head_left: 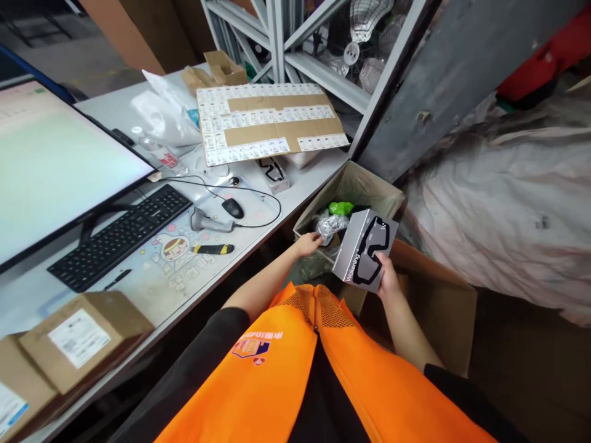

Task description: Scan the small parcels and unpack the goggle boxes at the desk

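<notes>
My right hand point(388, 277) is closed around the lower right side of a grey goggles box point(346, 261), printed with a black goggle outline and the word "Wakening". The box is tilted above an open cardboard carton. To its left, my left hand point(308, 243) has its fingers pinched at the edge of a clear plastic-wrapped item point(330, 224); what is inside the wrap is hard to make out. Behind that lies a bright green bundle point(340, 208), inside a lined carton point(369, 184) beside the desk.
The desk point(221, 267) holds a monitor point(60, 166), keyboard point(124, 237), mouse point(233, 208), barcode scanner point(210, 220), yellow-black cutter point(213, 249) and taped cardboard boxes point(85, 338). A label-covered cardboard sheet point(272, 120) leans at the back. Another open carton point(429, 295) stands at right.
</notes>
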`<state>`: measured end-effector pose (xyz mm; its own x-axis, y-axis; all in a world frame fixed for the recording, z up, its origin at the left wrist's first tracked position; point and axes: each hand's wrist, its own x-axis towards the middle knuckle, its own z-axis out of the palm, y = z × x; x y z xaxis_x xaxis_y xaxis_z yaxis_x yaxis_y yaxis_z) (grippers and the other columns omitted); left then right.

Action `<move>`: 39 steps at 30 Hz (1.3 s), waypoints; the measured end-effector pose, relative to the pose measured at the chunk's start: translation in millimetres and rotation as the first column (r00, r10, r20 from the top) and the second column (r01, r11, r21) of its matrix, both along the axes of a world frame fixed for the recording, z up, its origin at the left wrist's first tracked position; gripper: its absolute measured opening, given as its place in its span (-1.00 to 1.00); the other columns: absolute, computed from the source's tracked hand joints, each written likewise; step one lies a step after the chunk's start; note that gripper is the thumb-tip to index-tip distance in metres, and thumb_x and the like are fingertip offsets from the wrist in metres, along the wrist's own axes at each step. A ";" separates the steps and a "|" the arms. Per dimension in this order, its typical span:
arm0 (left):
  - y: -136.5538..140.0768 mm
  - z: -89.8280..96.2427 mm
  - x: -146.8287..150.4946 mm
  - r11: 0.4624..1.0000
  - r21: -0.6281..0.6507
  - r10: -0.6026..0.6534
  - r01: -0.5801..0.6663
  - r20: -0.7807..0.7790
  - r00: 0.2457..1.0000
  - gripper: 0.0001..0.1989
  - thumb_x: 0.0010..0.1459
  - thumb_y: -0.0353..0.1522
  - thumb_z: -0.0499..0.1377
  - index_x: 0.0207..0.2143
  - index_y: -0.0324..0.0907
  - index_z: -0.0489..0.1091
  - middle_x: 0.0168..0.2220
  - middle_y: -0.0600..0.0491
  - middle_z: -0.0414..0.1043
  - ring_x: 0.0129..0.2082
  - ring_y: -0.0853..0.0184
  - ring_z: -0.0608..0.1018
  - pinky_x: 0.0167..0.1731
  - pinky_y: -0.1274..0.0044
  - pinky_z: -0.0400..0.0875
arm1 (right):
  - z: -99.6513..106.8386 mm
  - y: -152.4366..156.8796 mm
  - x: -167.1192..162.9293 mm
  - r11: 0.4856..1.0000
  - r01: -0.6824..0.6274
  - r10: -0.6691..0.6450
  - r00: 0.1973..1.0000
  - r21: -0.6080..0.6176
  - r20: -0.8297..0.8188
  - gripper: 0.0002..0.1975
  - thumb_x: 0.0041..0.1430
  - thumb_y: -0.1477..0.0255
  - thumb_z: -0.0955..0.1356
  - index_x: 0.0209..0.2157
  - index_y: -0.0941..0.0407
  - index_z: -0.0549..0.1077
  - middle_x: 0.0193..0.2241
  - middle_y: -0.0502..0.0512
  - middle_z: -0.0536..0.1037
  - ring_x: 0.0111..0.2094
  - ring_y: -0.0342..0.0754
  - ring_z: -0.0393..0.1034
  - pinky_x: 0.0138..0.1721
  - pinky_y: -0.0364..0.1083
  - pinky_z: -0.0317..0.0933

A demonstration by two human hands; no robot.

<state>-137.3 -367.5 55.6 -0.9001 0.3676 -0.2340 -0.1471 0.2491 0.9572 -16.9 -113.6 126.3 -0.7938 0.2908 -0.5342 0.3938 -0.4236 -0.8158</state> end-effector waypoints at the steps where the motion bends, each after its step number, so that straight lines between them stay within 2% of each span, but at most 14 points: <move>1: -16.1 -5.6 15.5 1.000 -0.026 0.017 -0.016 0.029 0.999 -0.47 0.34 -0.02 0.38 0.06 -0.31 0.64 0.12 -0.26 0.67 0.13 -0.12 0.68 0.28 0.07 0.52 | -2.2 -8.1 0.9 0.999 -0.038 0.038 0.999 -0.018 0.016 -0.43 -0.03 -0.04 0.59 -0.07 -0.01 0.61 -0.17 0.11 0.79 -0.06 0.27 0.73 0.09 0.28 0.65; 5: -94.0 -18.9 95.6 0.977 0.037 0.202 -0.211 0.173 0.964 -0.28 0.23 0.01 0.40 0.25 -0.30 0.54 0.26 -0.36 0.59 0.23 -0.12 0.63 0.32 0.09 0.48 | -12.4 -64.3 -12.1 0.960 -0.229 0.242 0.968 -0.158 0.065 -0.40 -0.01 -0.07 0.59 -0.05 0.02 0.63 -0.11 0.15 0.79 -0.02 0.24 0.72 0.12 0.19 0.64; 8: -146.4 -13.1 157.9 0.862 0.189 0.392 -0.470 0.340 0.855 -0.11 0.21 0.17 0.37 0.39 -0.19 0.42 0.36 -0.36 0.50 0.24 -0.10 0.61 0.18 0.12 0.58 | -21.5 -131.0 -33.0 0.853 -0.442 0.483 0.870 -0.276 0.100 -0.40 0.06 -0.10 0.57 -0.05 0.04 0.63 -0.09 0.15 0.79 -0.02 0.19 0.72 0.14 0.13 0.62; 11: -185.4 1.4 204.6 0.675 0.308 0.517 -0.671 0.452 0.727 0.10 0.16 0.32 0.34 0.53 -0.09 0.24 0.50 -0.38 0.29 0.25 -0.14 0.60 0.02 0.17 0.65 | -33.1 -213.3 -49.1 0.691 -0.641 0.706 0.698 -0.334 0.120 -0.38 0.09 -0.11 0.56 -0.01 0.06 0.61 -0.06 0.17 0.78 0.03 0.20 0.71 0.16 0.14 0.60; 15: -225.0 14.5 246.8 0.459 0.367 0.590 -0.809 0.556 0.586 0.19 0.12 0.24 0.47 0.60 -0.04 0.12 0.50 -0.33 0.31 0.29 -0.16 0.58 0.10 0.17 0.62 | -48.7 -324.4 -45.6 0.503 -0.844 0.863 0.503 -0.185 0.049 -0.13 0.00 0.05 0.65 0.30 -0.04 0.43 -0.01 0.05 0.75 0.09 0.19 0.66 0.19 0.16 0.56; 18: -250.8 11.6 274.1 0.253 0.407 0.598 -0.878 0.648 0.472 0.07 0.14 0.01 0.57 0.56 -0.04 0.23 0.38 -0.23 0.50 0.22 -0.08 0.65 0.16 0.23 0.61 | -60.3 -390.6 -28.8 0.300 -0.952 0.953 0.297 -0.054 0.053 0.09 0.03 0.04 0.65 0.50 -0.09 0.20 0.02 0.07 0.72 0.07 0.19 0.64 0.15 0.17 0.55; 20: -268.9 5.7 290.8 0.153 0.387 0.533 -0.909 0.743 0.406 -0.09 0.21 -0.06 0.53 0.49 -0.12 0.34 0.23 -0.24 0.63 0.09 -0.06 0.73 0.07 0.25 0.67 | -70.0 -424.4 -20.9 0.157 -0.987 0.983 0.154 -0.028 0.103 0.11 0.12 -0.05 0.60 0.55 -0.07 0.12 0.08 0.16 0.70 0.06 0.22 0.64 0.11 0.21 0.56; 22: -287.7 -0.7 304.2 0.068 0.349 0.468 -0.935 0.816 0.339 -0.24 0.27 -0.06 0.47 0.40 -0.22 0.45 0.12 -0.28 0.70 -0.03 -0.06 0.78 -0.04 0.27 0.71 | -81.6 -450.9 -22.8 0.016 -1.000 0.991 0.017 0.012 0.131 0.04 0.19 -0.12 0.54 0.54 -0.05 0.16 0.17 0.23 0.66 0.10 0.25 0.63 0.11 0.26 0.55; 24: -305.7 -5.6 311.8 0.000 0.340 0.437 -0.941 0.846 0.305 -0.33 0.32 -0.05 0.41 0.31 -0.28 0.53 0.08 -0.30 0.72 -0.04 -0.05 0.79 -0.06 0.29 0.73 | -94.2 -470.4 -37.7 -0.081 -0.978 0.989 -0.054 0.195 0.137 -0.11 0.22 -0.09 0.51 0.44 0.02 0.34 0.23 0.29 0.62 0.19 0.27 0.58 0.22 0.28 0.47; 26: -321.6 -8.7 312.5 -0.019 0.345 0.410 -0.938 0.859 0.307 -0.38 0.35 -0.02 0.37 0.25 -0.29 0.56 0.07 -0.31 0.72 -0.02 -0.05 0.79 -0.06 0.30 0.74 | -106.1 -482.6 -62.8 -0.094 -0.867 0.985 -0.011 0.489 0.170 -0.30 0.27 0.03 0.48 0.31 0.11 0.47 0.25 0.34 0.60 0.27 0.27 0.50 0.37 0.27 0.34; 28: -334.5 -10.9 306.4 -0.014 0.344 0.384 -0.939 0.869 0.312 -0.38 0.39 0.00 0.33 0.24 -0.30 0.56 0.06 -0.32 0.72 -0.01 -0.04 0.79 -0.09 0.32 0.75 | -115.8 -488.3 -91.0 -0.110 -0.666 0.968 0.098 0.738 0.233 -0.38 0.31 0.19 0.42 0.31 0.20 0.47 0.28 0.42 0.55 0.35 0.30 0.40 0.46 0.25 0.20; 30: -344.5 -13.0 295.4 -0.007 0.308 0.385 -0.951 0.879 0.281 -0.40 0.43 0.01 0.30 0.23 -0.30 0.55 0.02 -0.31 0.73 -0.07 0.00 0.80 -0.15 0.34 0.76 | -123.0 -490.6 -114.9 -0.206 -0.482 0.923 0.194 0.852 0.332 -0.34 0.34 0.32 0.35 0.39 0.29 0.39 0.35 0.51 0.47 0.41 0.33 0.32 0.49 0.23 0.13; 34: -356.6 -17.6 268.4 0.041 0.241 0.427 -0.970 0.873 0.236 -0.42 0.49 0.02 0.23 0.26 -0.25 0.53 0.01 -0.25 0.73 -0.21 0.08 0.79 -0.29 0.36 0.76 | -132.5 -498.6 -140.3 -0.436 -0.381 0.785 0.283 0.815 0.552 -0.24 0.38 0.39 0.31 0.52 0.39 0.20 0.41 0.59 0.36 0.41 0.39 0.30 0.47 0.19 0.13; 39: -361.8 -15.5 244.5 0.135 0.205 0.375 -0.969 0.895 0.241 -0.23 0.51 0.19 0.04 0.20 -0.32 0.56 -0.03 -0.30 0.73 -0.30 0.11 0.77 -0.35 0.43 0.73 | -139.3 -514.2 -154.6 -0.500 -0.403 0.728 0.285 0.767 0.624 -0.22 0.38 0.46 0.32 0.54 0.40 0.13 0.37 0.63 0.39 0.42 0.40 0.31 0.44 0.19 0.16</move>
<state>107.2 -729.3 40.1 -0.5631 -0.0730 -0.8232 -0.3194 -0.8994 0.2983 -171.5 -627.9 -12.9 -0.8077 -0.4724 -0.3527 -0.4271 0.8813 -0.2023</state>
